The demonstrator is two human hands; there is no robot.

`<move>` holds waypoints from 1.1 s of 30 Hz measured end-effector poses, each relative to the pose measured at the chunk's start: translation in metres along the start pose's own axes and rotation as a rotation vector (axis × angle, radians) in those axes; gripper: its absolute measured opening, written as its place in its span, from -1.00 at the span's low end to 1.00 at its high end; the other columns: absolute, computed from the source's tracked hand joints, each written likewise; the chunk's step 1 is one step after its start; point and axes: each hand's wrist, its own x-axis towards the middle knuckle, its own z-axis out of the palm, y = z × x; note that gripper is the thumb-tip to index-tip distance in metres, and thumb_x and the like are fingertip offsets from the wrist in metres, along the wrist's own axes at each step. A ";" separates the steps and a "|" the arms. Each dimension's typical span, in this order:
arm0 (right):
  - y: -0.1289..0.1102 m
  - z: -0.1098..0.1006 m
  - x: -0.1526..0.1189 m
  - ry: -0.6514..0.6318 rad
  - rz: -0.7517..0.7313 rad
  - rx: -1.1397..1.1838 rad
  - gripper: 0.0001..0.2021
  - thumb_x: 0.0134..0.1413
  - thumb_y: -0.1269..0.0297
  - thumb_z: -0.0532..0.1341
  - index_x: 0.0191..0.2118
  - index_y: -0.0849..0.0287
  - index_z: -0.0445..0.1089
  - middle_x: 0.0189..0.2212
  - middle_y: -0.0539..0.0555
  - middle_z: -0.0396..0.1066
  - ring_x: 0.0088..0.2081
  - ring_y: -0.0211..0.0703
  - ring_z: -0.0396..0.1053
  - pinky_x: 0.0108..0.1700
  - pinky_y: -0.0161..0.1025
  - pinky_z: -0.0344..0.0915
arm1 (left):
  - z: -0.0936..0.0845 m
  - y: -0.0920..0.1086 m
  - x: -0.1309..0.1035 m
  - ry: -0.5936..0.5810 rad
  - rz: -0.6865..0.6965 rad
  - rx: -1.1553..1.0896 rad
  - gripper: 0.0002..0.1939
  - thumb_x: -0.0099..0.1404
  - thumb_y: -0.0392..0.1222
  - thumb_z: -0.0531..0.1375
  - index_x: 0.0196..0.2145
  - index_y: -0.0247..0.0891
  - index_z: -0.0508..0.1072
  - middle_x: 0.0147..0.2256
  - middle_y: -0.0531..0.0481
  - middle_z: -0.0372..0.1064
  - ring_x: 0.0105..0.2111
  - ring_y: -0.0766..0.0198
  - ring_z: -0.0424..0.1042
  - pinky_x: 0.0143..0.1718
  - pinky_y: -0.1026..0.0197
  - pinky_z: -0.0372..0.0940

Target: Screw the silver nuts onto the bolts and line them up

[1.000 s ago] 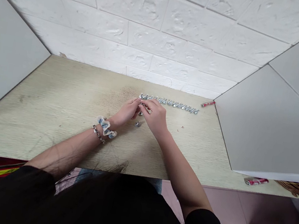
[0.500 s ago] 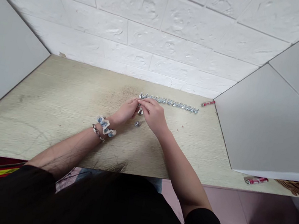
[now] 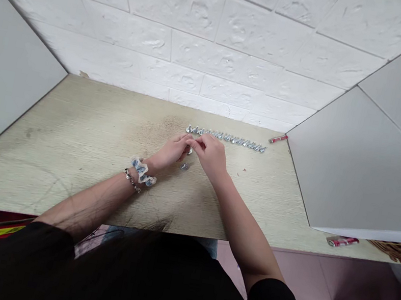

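My left hand (image 3: 175, 151), fingers curled, and my right hand (image 3: 209, 154), thumb and fingers pinched, meet over the middle of the table. Both close on a small silver bolt (image 3: 190, 152); only its bright round edge shows, and the rest is hidden by my fingers. Just below my hands, another bolt with a wide round base (image 3: 184, 167) stands on the table. Behind them runs a row of similar silver bolts (image 3: 240, 141), most with shanks pointing up or tilted.
A pale wooden tabletop (image 3: 92, 125) meets a white brick-patterned wall (image 3: 194, 51). Grey panels rise at the left (image 3: 7, 79) and right (image 3: 323, 156). One red battery-like cylinder (image 3: 278, 139) lies by the right panel, another (image 3: 342, 241) near the front edge.
My fingers have shifted slightly right and now cover more of the bolt between them. My right fingertips have turned a little. The row and the standing bolt stay put.
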 end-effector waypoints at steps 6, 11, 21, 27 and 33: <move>-0.003 0.000 -0.001 -0.049 -0.016 -0.135 -0.56 0.24 0.02 -0.01 -0.58 0.16 0.21 -0.57 0.00 0.26 -0.46 -0.24 0.20 -0.37 -0.28 0.02 | 0.001 0.004 -0.002 0.006 -0.005 0.013 -0.71 0.33 -0.23 -0.07 -0.56 -0.26 0.14 -0.64 0.16 -0.01 -0.72 0.51 0.00 -0.69 0.36 -0.08; -0.006 -0.002 -0.002 -0.079 0.067 -0.113 -0.59 0.22 0.00 0.01 -0.56 0.15 0.18 -0.55 0.00 0.26 -0.45 -0.23 0.20 -0.40 -0.29 -0.01 | 0.001 0.004 -0.002 -0.005 -0.004 0.025 -0.72 0.32 -0.27 -0.07 -0.57 -0.27 0.12 -0.64 0.16 -0.02 -0.72 0.53 -0.01 -0.69 0.37 -0.08; -0.006 0.001 -0.003 0.001 0.070 0.235 -0.76 0.15 0.07 0.12 -0.40 0.13 0.31 -0.54 -0.07 0.36 -0.48 -0.29 0.27 -0.37 -0.33 0.16 | 0.002 0.004 -0.003 -0.016 -0.025 -0.032 -0.75 0.33 -0.23 -0.04 -0.52 -0.25 0.14 -0.64 0.17 -0.03 -0.72 0.51 -0.02 -0.70 0.37 -0.09; -0.007 0.003 -0.002 -0.008 0.130 0.315 -0.85 0.08 0.18 0.18 -0.31 0.13 0.42 -0.46 -0.03 0.46 -0.44 -0.27 0.38 -0.30 -0.29 0.30 | 0.000 0.001 -0.001 0.031 -0.043 -0.082 -0.75 0.35 -0.21 -0.05 -0.50 -0.26 0.18 -0.65 0.17 -0.02 -0.73 0.52 -0.03 -0.70 0.38 -0.10; -0.007 0.001 0.002 -0.089 0.182 0.426 -0.77 0.03 0.41 0.15 -0.18 0.11 0.45 -0.27 0.03 0.52 -0.29 -0.23 0.47 -0.17 -0.22 0.38 | -0.002 0.004 0.001 0.057 -0.062 -0.144 -0.73 0.37 -0.17 -0.07 -0.47 -0.28 0.18 -0.64 0.19 -0.06 -0.73 0.53 -0.06 -0.71 0.40 -0.11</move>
